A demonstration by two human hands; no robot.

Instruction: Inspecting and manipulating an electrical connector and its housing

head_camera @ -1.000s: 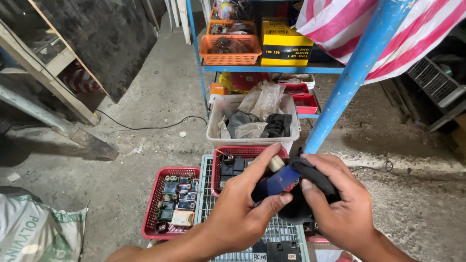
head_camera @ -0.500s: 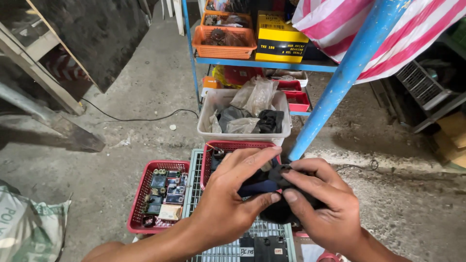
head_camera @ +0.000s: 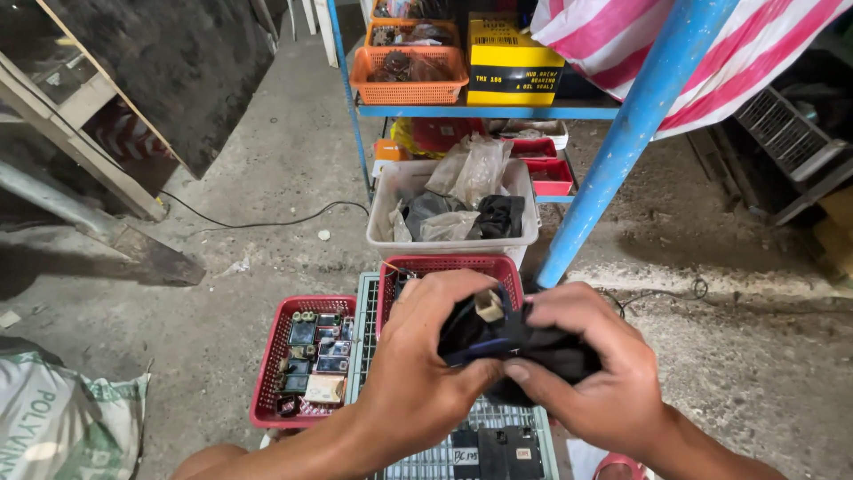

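Observation:
Both hands hold one small dark part [head_camera: 498, 342] with a blue body, black wrapping and a whitish plastic connector on top. My left hand [head_camera: 425, 369] grips its left side, thumb under the blue part. My right hand [head_camera: 593, 373] wraps the black right side. The part hovers over a red basket [head_camera: 449, 267] that stands on a grey wire tray [head_camera: 369, 311].
A second red basket [head_camera: 267, 391] of small electrical parts sits at the left. Behind stand a white tub [head_camera: 391, 191] of bagged parts, a blue metal shelf [head_camera: 484, 111] with an orange basket [head_camera: 409, 76] and yellow box [head_camera: 515, 58], and a slanting blue pole [head_camera: 622, 142]. A white sack [head_camera: 62, 422] lies left.
The hands have turned the part, so the whitish connector now points up and the blue body sits lower. The view has tilted, bringing the shelf and orange basket lower in frame.

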